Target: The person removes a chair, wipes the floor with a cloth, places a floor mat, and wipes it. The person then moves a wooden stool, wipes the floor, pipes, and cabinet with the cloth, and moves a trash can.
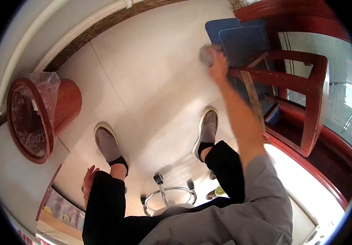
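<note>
Where the right hand point(218, 68) grips, something grey point(205, 56) blurs.

Fisheye frame with black vignette, pipe point(29, 34) bowed at left, floor point(143, 77) bright with soft shadows, lower-right white area blown out, glare on glass panel point(341, 55), motion blur on right hand point(218, 69) and its grey item point(205, 55), shoes point(107, 139) reasonably crisp.

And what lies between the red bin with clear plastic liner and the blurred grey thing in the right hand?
The head view shows only bare pale floor, crossed by a thin seam, between bin and grey thing.
</note>
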{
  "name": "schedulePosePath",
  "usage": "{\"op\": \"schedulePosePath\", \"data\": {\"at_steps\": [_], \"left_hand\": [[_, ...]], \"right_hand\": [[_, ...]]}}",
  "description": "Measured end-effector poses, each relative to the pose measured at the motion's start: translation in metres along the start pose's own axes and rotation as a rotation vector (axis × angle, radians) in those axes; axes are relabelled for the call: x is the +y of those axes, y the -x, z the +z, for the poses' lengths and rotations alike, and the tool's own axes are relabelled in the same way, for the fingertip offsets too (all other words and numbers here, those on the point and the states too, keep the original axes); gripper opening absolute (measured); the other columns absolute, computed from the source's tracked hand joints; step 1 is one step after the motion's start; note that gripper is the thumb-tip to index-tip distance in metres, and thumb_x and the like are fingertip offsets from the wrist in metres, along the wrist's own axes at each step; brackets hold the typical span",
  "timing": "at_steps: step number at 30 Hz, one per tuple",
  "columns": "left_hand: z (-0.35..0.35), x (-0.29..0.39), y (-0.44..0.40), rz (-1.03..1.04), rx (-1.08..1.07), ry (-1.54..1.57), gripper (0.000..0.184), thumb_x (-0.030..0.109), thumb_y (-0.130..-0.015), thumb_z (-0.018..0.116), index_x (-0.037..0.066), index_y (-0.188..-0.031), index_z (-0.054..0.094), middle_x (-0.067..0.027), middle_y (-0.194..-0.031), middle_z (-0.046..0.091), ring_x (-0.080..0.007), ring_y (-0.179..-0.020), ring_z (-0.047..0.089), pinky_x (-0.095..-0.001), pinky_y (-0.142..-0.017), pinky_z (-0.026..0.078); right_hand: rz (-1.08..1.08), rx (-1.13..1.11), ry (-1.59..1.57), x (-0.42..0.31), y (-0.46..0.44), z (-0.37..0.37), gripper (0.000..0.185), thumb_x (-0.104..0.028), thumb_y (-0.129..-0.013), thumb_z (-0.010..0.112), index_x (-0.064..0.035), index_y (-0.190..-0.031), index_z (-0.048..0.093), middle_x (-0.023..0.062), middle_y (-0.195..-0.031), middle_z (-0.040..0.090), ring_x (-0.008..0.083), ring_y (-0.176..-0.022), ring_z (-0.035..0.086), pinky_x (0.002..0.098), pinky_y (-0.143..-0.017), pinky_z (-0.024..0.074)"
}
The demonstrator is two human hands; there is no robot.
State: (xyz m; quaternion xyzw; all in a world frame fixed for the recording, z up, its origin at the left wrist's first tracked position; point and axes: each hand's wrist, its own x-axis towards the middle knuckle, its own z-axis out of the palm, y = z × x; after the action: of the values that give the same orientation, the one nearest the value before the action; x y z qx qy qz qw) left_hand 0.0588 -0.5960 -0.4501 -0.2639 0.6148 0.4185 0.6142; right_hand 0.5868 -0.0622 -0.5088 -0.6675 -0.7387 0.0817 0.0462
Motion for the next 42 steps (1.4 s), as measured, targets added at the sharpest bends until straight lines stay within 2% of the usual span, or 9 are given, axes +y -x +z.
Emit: {"op": "schedulePosePath", "data": {"at_steps": [3, 6, 13, 18, 21, 24, 35, 39, 42], "left_hand": [[0.011, -0.008, 0.011, 0.004, 0.019, 0.011, 0.044, 0.044, -0.104, 0.052, 0.011, -0.133, 0.056, -0.0079, -0.114, 0.066, -0.0213, -0.098, 0.065, -0.0362, -0.09, 0.054], [0.02, -0.009, -0.009, 0.033, -0.077, -0.003, 0.043, 0.041, -0.104, 0.053, 0.011, -0.134, 0.055, -0.0075, -0.115, 0.066, -0.0206, -0.101, 0.064, -0.0361, -0.088, 0.055], [0.032, 0.0, -0.005, 0.215, -0.048, -0.198, 0.05, 0.036, -0.101, 0.059, 0.008, -0.141, 0.051, -0.0083, -0.12, 0.066, -0.0194, -0.1, 0.065, -0.0329, -0.084, 0.056], [0.001, 0.006, -0.005, 0.293, -0.095, -0.091, 0.046, 0.032, -0.102, 0.059, 0.007, -0.14, 0.053, -0.0085, -0.117, 0.068, -0.0196, -0.099, 0.066, -0.0322, -0.084, 0.056], [-0.001, 0.001, -0.01, 0.299, -0.041, -0.057, 0.043, 0.03, -0.102, 0.057, 0.008, -0.14, 0.054, -0.0085, -0.116, 0.068, -0.0198, -0.099, 0.066, -0.0317, -0.086, 0.056], [-0.009, -0.004, -0.029, 0.275, -0.22, -0.093, 0.043, 0.029, -0.103, 0.055, 0.009, -0.141, 0.052, -0.0088, -0.117, 0.067, -0.0198, -0.099, 0.065, -0.0327, -0.087, 0.055], [-0.002, -0.002, -0.017, 0.219, -0.073, -0.056, 0.046, 0.03, -0.105, 0.051, 0.007, -0.145, 0.048, -0.0084, -0.122, 0.064, -0.0193, -0.102, 0.064, -0.0326, -0.09, 0.053], [-0.019, -0.011, -0.032, 0.196, -0.113, 0.011, 0.045, 0.033, -0.106, 0.05, 0.01, -0.145, 0.049, -0.0069, -0.123, 0.064, -0.0195, -0.104, 0.063, -0.0322, -0.091, 0.052], [-0.02, 0.001, -0.048, 0.223, -0.309, 0.024, 0.045, 0.034, -0.106, 0.049, 0.011, -0.145, 0.049, -0.0063, -0.123, 0.064, -0.019, -0.104, 0.062, -0.0317, -0.09, 0.052]], "right_hand": [[-0.192, 0.07, -0.134, -0.076, 0.141, 0.043, 0.06, 0.005, -0.068, 0.067, -0.0216, -0.122, 0.066, 0.0062, -0.119, 0.066, 0.0327, -0.116, 0.056, 0.054, -0.096, 0.0408], [-0.475, -0.422, -0.52, -0.122, 0.237, 0.038, 0.056, 0.006, -0.059, 0.072, -0.0179, -0.109, 0.069, 0.0093, -0.117, 0.063, 0.0316, -0.111, 0.057, 0.0476, -0.092, 0.0451], [-0.171, -0.479, -1.092, -0.017, 0.121, -0.009, 0.052, 0.011, -0.064, 0.07, -0.0104, -0.112, 0.065, 0.0053, -0.119, 0.058, 0.0207, -0.121, 0.054, 0.0366, -0.103, 0.0461], [-0.217, -0.15, -0.161, 0.032, 0.042, -0.033, 0.051, 0.012, -0.072, 0.063, -0.0106, -0.117, 0.062, 0.0121, -0.123, 0.055, 0.0334, -0.122, 0.051, 0.0406, -0.103, 0.0458], [0.532, 0.051, 0.0, -0.025, 0.122, 0.039, 0.041, -0.003, -0.083, 0.064, -0.0156, -0.121, 0.057, 0.016, -0.122, 0.057, 0.0385, -0.117, 0.053, 0.0556, -0.095, 0.0439], [-0.082, -0.372, -0.373, -0.068, 0.213, 0.049, 0.041, 0.006, -0.07, 0.057, -0.0078, -0.108, 0.064, 0.0156, -0.11, 0.061, 0.0371, -0.109, 0.055, 0.0447, -0.092, 0.046], [-0.133, -0.092, 0.138, 0.05, 0.071, -0.009, 0.05, -0.003, -0.08, 0.072, -0.0061, -0.127, 0.054, 0.0194, -0.121, 0.057, 0.0401, -0.118, 0.052, 0.0498, -0.099, 0.0462], [0.598, -0.139, 0.146, 0.004, 0.172, 0.029, 0.069, -0.02, -0.079, 0.077, -0.0024, -0.137, 0.043, 0.023, -0.131, 0.054, 0.0412, -0.125, 0.05, 0.05, -0.104, 0.0415], [0.096, -0.17, -0.016, -0.021, 0.271, 0.087, 0.059, -0.004, -0.072, 0.065, 0.0004, -0.13, 0.054, 0.0241, -0.128, 0.058, 0.04, -0.125, 0.053, 0.0486, -0.112, 0.0347]]}}
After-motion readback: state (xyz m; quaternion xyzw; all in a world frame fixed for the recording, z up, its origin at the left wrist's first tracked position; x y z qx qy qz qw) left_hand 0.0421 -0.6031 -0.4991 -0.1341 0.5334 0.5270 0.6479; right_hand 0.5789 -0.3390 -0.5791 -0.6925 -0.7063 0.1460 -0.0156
